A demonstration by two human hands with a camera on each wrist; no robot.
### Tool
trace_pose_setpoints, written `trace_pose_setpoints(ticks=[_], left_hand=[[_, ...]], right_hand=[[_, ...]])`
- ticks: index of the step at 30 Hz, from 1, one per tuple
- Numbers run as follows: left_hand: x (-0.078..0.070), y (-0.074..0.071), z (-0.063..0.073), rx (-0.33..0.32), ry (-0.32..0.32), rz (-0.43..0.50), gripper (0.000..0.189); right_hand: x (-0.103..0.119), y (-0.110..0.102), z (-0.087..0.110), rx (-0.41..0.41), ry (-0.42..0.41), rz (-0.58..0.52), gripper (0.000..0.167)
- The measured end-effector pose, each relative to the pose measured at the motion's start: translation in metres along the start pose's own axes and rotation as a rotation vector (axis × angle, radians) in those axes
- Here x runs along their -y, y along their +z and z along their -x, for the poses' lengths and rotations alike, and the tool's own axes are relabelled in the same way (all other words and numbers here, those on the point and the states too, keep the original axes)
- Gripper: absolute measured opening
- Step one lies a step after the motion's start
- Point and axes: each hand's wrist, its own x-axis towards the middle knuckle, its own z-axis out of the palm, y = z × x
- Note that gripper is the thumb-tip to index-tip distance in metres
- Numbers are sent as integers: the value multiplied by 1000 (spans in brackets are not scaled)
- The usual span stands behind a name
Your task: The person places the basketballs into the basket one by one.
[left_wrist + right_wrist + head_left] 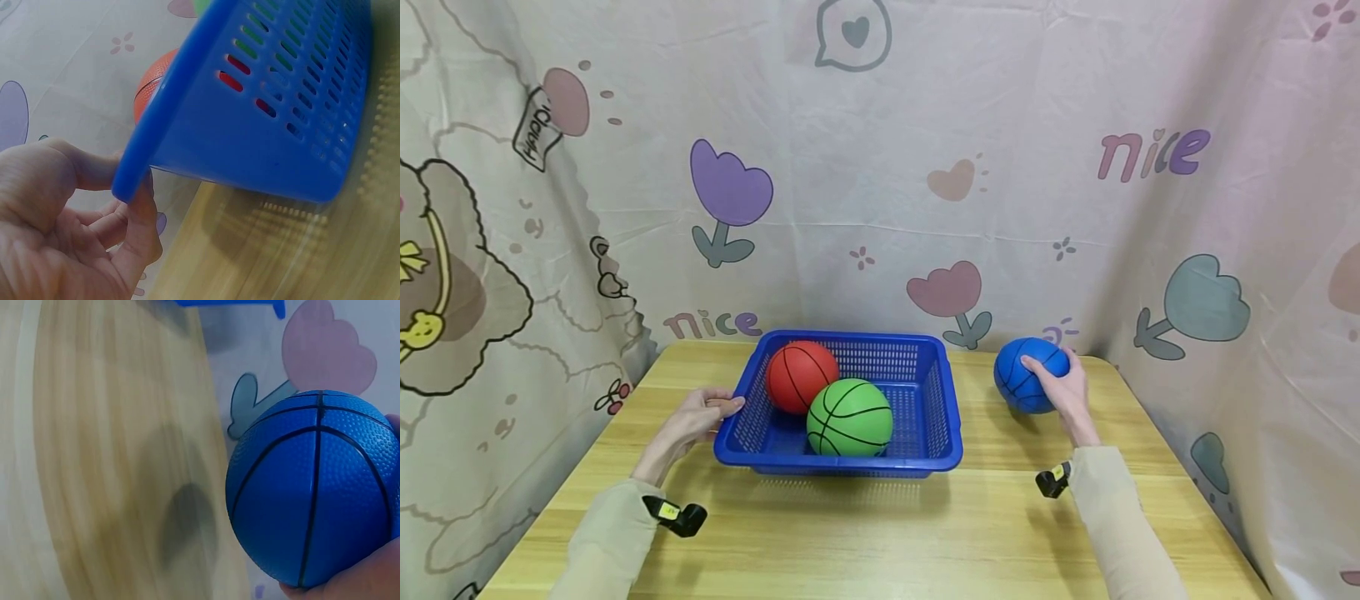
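Observation:
A blue plastic basket (925, 462) with slotted walls holds a red toy basketball (797, 371) and a green one (850, 421), the green nearer to me. My left hand (696, 417) pinches the basket's rim at its left side; the left wrist view shows the thumb (94, 169) above the rim and fingers below. Out to the right, my right hand (1067, 387) grips a blue toy basketball (1018, 379), thumb on its near face and fingers round its right side. In the right wrist view the ball (294, 494) stands apart from its shadow on the table.
The wooden table (850, 542) carries the basket. A printed cloth (850, 192) hangs close behind the table's back edge and along both sides. A small black camera sits on each wrist, the left one (681, 517) and the right one (1052, 481).

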Motion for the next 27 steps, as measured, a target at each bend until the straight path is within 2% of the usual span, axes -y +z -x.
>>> trace_pose_setpoints(ticks=[12,17,27], left_hand=[[-2,0,1,-6,-17,0,65],[-2,0,0,-12,-30,-2,66],[-2,0,0,-16,-35,-19,68]], right_hand=[[30,18,13,22,-138,-131,93],[44,27,21,64,-202,-165,89],[63,49,33,142,-258,-177,86]])
